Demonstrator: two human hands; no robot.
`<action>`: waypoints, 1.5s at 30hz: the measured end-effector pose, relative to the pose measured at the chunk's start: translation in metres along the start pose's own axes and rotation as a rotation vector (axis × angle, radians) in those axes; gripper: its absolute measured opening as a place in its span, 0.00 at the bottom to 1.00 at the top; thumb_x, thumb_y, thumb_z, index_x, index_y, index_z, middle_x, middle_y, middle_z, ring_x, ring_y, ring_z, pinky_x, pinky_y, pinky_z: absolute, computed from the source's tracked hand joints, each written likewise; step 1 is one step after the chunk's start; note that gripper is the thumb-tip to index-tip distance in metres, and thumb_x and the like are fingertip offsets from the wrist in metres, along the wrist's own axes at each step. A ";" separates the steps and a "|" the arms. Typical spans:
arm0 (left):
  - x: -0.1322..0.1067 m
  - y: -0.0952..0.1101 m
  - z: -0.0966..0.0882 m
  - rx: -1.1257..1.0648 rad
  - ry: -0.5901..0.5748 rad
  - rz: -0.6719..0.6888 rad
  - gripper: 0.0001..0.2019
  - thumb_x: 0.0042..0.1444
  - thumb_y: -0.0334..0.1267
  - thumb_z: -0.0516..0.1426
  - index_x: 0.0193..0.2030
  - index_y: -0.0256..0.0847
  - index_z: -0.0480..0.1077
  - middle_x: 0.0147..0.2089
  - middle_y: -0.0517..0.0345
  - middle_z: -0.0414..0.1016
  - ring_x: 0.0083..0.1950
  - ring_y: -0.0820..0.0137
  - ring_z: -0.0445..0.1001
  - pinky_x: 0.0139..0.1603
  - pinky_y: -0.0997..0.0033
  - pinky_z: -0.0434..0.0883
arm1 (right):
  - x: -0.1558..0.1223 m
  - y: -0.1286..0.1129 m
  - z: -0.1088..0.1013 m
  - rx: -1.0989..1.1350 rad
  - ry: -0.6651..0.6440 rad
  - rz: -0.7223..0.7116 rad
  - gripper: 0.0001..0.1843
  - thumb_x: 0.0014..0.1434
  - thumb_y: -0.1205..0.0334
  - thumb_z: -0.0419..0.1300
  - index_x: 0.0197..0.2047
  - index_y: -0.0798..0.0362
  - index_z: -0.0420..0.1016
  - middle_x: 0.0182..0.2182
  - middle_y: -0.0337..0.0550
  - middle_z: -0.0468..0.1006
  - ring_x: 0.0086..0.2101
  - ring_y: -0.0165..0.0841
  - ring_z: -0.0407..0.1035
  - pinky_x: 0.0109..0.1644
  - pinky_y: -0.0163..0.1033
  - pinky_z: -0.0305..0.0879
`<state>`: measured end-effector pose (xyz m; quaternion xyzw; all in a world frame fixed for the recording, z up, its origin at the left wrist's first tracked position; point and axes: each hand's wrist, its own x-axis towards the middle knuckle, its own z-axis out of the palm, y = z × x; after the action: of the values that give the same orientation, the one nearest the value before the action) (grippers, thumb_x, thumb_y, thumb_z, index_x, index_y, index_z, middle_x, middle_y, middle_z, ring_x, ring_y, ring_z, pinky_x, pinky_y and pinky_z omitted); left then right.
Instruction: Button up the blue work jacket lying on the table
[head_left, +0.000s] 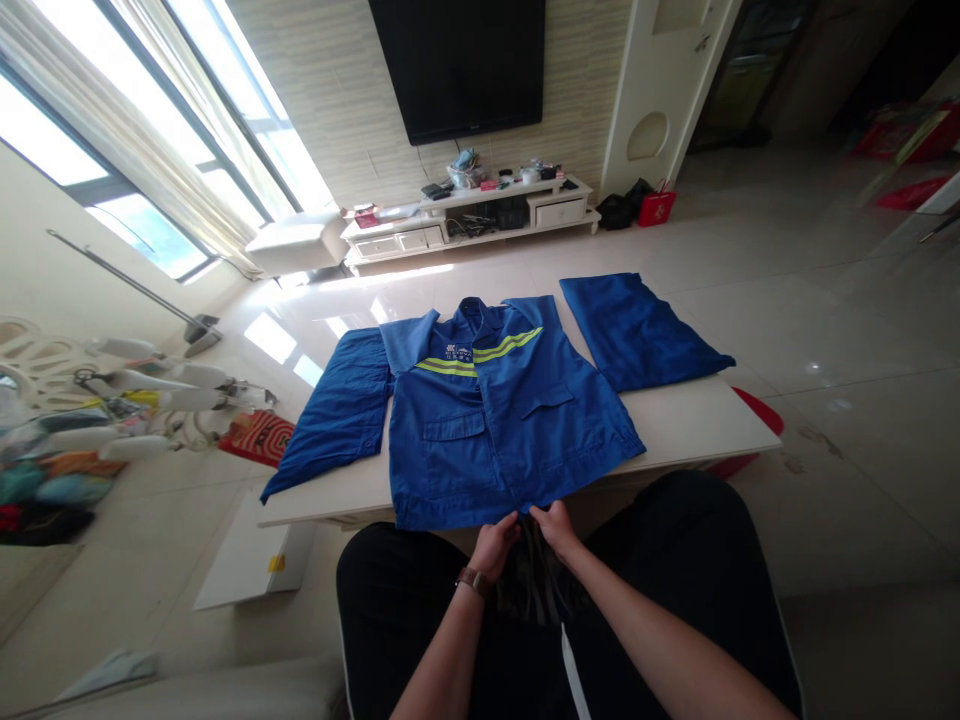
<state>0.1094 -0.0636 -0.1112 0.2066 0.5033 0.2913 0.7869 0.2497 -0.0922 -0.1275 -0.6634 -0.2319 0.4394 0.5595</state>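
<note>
A blue work jacket with yellow-green reflective stripes lies front side up across the table, collar at the far side. Its hem hangs at the near table edge. My left hand, below a brown wristwatch, pinches the hem near the middle. Close beside it, my right hand pinches the hem just right of the front opening. Folded blue cloth lies left of the jacket, and another folded blue piece lies to its right. I cannot tell whether these are sleeves or separate garments.
The white table stands before my knees, with a red stool partly under its right end. Beyond are a low white TV cabinet and a wall television. A white bench-like box stands near the windows.
</note>
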 end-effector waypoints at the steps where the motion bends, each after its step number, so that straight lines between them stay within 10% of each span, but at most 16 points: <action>1: -0.001 0.000 0.000 -0.001 -0.007 0.001 0.17 0.40 0.42 0.76 0.29 0.33 0.79 0.31 0.53 0.79 0.32 0.72 0.74 0.39 0.73 0.73 | 0.000 -0.001 0.000 0.015 -0.002 0.006 0.14 0.42 0.49 0.67 0.24 0.51 0.74 0.19 0.41 0.76 0.23 0.34 0.67 0.29 0.38 0.64; 45: -0.001 -0.003 0.010 0.066 0.008 0.049 0.16 0.44 0.47 0.72 0.28 0.35 0.79 0.30 0.52 0.79 0.29 0.72 0.72 0.36 0.72 0.69 | -0.019 -0.009 0.000 0.283 0.034 0.203 0.20 0.34 0.47 0.74 0.25 0.50 0.74 0.20 0.40 0.76 0.19 0.30 0.64 0.23 0.37 0.63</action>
<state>0.1188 -0.0670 -0.1085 0.2435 0.5105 0.2946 0.7702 0.2414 -0.1053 -0.1131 -0.6054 -0.0899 0.5105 0.6040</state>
